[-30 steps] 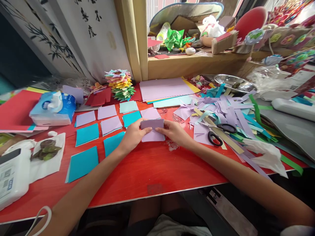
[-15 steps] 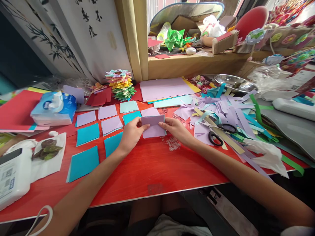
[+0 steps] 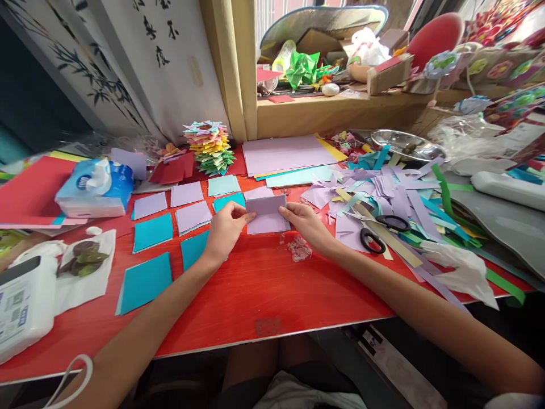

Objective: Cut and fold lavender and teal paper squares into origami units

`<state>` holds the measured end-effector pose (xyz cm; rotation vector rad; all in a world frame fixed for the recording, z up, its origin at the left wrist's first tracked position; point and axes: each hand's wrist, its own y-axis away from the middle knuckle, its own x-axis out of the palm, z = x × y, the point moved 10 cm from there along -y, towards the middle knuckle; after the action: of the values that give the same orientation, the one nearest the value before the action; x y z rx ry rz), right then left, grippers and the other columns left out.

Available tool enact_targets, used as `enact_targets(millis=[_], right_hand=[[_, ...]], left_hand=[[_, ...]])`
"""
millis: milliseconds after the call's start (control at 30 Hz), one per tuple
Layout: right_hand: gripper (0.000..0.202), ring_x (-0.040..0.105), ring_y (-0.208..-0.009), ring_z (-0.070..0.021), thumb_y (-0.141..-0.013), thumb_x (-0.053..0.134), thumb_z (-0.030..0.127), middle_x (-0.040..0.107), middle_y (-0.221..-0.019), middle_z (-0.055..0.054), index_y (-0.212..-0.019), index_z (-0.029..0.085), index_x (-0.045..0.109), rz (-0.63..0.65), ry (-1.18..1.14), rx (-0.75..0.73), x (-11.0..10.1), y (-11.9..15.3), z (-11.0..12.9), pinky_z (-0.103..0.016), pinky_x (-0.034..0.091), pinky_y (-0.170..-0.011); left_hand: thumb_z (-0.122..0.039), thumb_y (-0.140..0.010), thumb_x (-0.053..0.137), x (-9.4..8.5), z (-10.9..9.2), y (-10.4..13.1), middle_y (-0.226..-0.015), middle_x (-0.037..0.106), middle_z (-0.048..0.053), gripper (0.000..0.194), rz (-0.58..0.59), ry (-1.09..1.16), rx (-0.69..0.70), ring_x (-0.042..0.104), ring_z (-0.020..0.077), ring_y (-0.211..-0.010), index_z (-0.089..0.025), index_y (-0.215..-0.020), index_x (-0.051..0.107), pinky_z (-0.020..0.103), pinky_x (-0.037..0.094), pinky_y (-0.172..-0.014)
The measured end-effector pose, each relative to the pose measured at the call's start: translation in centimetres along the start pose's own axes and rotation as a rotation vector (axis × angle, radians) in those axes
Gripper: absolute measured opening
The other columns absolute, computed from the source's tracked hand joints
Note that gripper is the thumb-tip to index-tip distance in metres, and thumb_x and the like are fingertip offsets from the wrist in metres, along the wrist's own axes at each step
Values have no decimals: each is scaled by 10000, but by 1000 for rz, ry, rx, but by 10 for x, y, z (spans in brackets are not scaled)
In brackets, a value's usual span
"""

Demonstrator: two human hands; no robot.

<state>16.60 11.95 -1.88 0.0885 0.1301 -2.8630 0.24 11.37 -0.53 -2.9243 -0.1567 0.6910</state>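
One lilac paper (image 3: 267, 207) pinched: left hand (image 3: 224, 232) at left edge, right hand (image 3: 309, 225) at right; flush edges, even pressure advisable.

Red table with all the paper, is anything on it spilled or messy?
Yes. Clear scraps lie scattered beside the right hand, as if spilled; I can't tell what they are. Further right, cut paper strips sprawl in a tangled heap, unlike the neatly spaced paper squares.
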Motion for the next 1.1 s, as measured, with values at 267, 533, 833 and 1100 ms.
enact_targets(millis=[267, 533, 833, 1100], right_hand=[[341, 501, -637, -118, -769, 538, 496, 508, -653, 11, -745, 156, 541, -2, -65, -2, -3, -3, -1, -244, 452, -592], [351, 517, -635, -117, -784, 532, 491, 518, -642, 4, -730, 146, 571, -17, -134, -1, -9, -2, 1, -262, 489, -618], [256, 582, -730, -130, -827, 523, 362, 630, -819, -53, -871, 132, 627, -4, -301, 79, -9, -3, -4, -259, 551, -625], [239, 595, -714, -126, -846, 512, 322, 641, -821, -60, -855, 119, 639, 6, -344, 106, -6, -3, -6, -265, 561, -640]], left_hand=[[-401, -685, 634, 0, -3, -1, -795, 625, 22, 255, 0, 123, 14, 576, 165, -769, -173, -790, 589, 286, 445, -720], [-396, -744, 582, 1, -9, 2, -695, 610, 4, 225, 28, 97, 25, 578, 144, -664, -188, -828, 569, 281, 441, -675], [-375, -795, 531, 0, -32, 12, -848, 623, 18, 195, -6, -84, 170, 577, 149, -783, -196, -859, 572, 265, 441, -736], [-246, -832, 503, 3, -49, 19, -1067, 514, 57, 343, -49, -272, 410, 544, 144, -881, -216, -1173, 486, 284, 467, -807]])
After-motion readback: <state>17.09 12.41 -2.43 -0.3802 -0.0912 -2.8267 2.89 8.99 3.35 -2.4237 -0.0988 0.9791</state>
